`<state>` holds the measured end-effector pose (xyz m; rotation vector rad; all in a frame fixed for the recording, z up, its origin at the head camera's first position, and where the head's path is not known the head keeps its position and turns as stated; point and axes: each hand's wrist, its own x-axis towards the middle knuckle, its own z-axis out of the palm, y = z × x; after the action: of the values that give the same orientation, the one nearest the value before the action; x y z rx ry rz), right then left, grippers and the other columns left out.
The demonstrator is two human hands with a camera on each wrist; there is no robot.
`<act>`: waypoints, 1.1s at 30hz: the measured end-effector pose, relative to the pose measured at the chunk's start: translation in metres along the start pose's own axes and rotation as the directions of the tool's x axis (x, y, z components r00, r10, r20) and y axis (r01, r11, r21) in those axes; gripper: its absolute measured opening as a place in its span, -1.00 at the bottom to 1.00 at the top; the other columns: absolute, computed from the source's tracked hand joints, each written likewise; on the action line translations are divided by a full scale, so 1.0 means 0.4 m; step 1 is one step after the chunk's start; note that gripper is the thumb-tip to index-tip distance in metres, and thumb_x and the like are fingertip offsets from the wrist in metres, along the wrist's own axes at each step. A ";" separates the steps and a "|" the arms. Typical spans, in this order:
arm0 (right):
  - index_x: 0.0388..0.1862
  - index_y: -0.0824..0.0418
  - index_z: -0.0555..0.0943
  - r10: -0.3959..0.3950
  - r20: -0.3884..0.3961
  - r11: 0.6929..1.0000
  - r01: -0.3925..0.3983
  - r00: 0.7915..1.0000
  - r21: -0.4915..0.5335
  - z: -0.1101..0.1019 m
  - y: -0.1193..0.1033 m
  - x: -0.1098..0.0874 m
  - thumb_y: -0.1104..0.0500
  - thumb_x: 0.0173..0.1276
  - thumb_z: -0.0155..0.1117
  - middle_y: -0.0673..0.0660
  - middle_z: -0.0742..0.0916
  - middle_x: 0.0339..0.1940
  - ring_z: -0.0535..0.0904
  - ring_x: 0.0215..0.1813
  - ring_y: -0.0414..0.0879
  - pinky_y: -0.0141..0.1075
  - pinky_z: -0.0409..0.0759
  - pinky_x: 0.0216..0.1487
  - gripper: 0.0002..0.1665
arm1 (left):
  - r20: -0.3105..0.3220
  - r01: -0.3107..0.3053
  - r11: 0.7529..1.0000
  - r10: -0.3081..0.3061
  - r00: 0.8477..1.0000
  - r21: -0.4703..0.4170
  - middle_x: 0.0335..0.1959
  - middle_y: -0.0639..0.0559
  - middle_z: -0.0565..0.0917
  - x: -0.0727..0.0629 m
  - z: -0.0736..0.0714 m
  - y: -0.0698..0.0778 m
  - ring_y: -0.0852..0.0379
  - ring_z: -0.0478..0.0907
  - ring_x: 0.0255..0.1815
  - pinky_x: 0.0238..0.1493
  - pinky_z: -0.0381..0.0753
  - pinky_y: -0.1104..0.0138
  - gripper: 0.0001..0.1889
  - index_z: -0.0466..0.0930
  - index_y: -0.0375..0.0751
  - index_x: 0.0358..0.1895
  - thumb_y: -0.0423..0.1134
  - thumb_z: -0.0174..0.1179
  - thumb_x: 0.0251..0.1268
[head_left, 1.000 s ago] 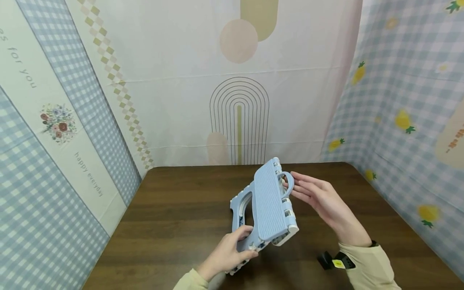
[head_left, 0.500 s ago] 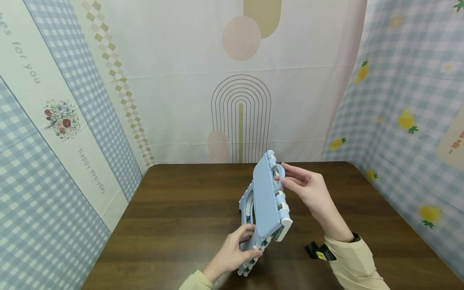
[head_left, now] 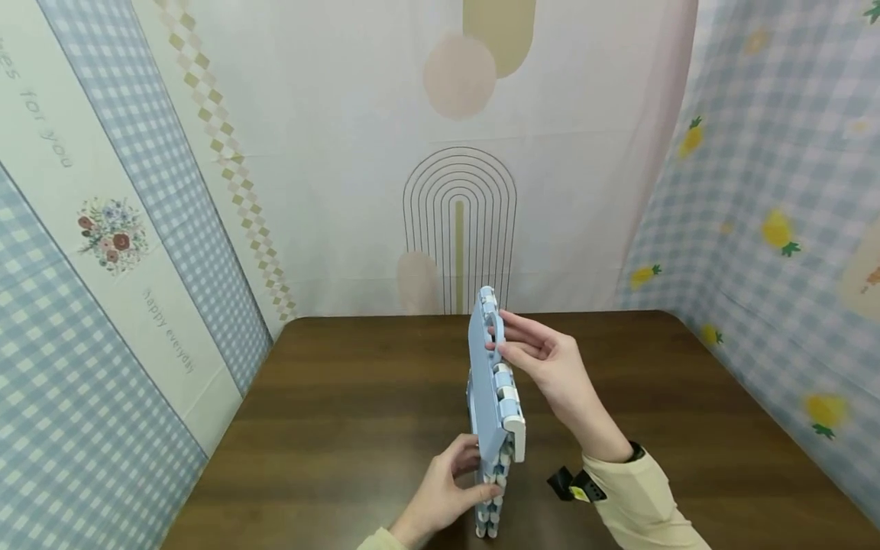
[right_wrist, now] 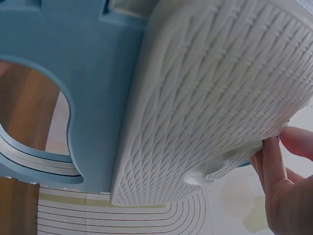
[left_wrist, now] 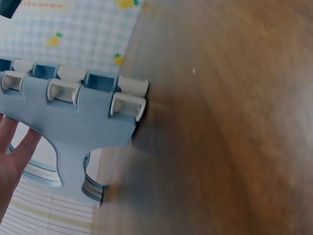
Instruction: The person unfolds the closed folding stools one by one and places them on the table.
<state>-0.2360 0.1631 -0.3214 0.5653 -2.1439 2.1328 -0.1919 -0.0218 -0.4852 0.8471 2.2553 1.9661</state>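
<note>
A light blue and white plastic folding stool (head_left: 486,405), folded flat, stands on its narrow edge in the head view, hinges toward me. My left hand (head_left: 445,485) grips its lower near end, thumb on the hinged edge and fingers behind the panel. Up at the carry handle (head_left: 498,336), my right hand (head_left: 555,370) pinches the loop between thumb and fingers. The right wrist view shows the white woven-textured seat panel (right_wrist: 220,93) and a blue leg (right_wrist: 102,103) with a rounded cut-out. In the left wrist view, fingers (left_wrist: 24,149) reach through a cut-out near the hinges (left_wrist: 128,105).
A dark brown wooden table (head_left: 344,428) lies beneath. Its back edge meets a white patterned cloth (head_left: 330,229); checked blue cloths hang at the left (head_left: 213,252) and right (head_left: 749,290). A black device (head_left: 577,486) is strapped to the right wrist.
The stool has turned from showing its broad blue face to nearly edge-on and upright. My right hand has moved left and closed on the handle, which it was only beside earlier.
</note>
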 end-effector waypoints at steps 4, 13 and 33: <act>0.36 0.32 0.41 -0.003 -0.010 1.000 0.002 1.000 -0.028 0.008 -0.005 -0.023 0.25 0.34 0.28 0.06 0.77 -0.01 0.73 -0.08 -0.27 -0.44 0.66 0.01 -0.38 | 0.020 -0.024 0.999 0.025 0.999 -0.031 0.02 -0.22 0.71 -0.019 0.014 0.003 0.17 0.66 0.00 0.11 0.60 0.38 -0.50 0.42 -0.15 0.19 -0.27 0.36 0.18; 0.31 0.20 0.48 0.012 -0.112 0.984 -0.032 0.994 -0.173 0.023 -0.032 -0.068 0.20 0.36 0.28 0.36 0.69 0.06 0.71 -0.11 -0.34 -0.49 0.65 -0.04 -0.46 | 0.040 -0.086 0.996 0.085 0.996 0.021 -0.06 -0.25 0.71 -0.041 0.025 0.005 0.26 0.64 -0.02 0.09 0.63 0.35 -0.60 0.50 -0.24 0.10 -0.30 0.33 0.21; 0.17 0.28 0.56 -0.081 0.013 0.873 0.077 0.997 -0.481 -0.069 0.052 -0.232 0.15 0.59 -0.13 0.26 0.66 0.18 0.66 -0.01 -0.32 -0.26 0.66 0.06 -0.60 | 0.051 -0.198 0.980 0.198 0.979 0.000 -0.11 -0.29 0.70 -0.056 0.039 0.028 0.26 0.65 -0.05 0.08 0.65 0.33 -0.61 0.47 -0.28 0.07 -0.33 0.33 0.20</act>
<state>-0.1615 0.2091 -0.3681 0.5747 -2.4676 1.4619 -0.1627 -0.0163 -0.4852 1.1495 2.2263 1.9909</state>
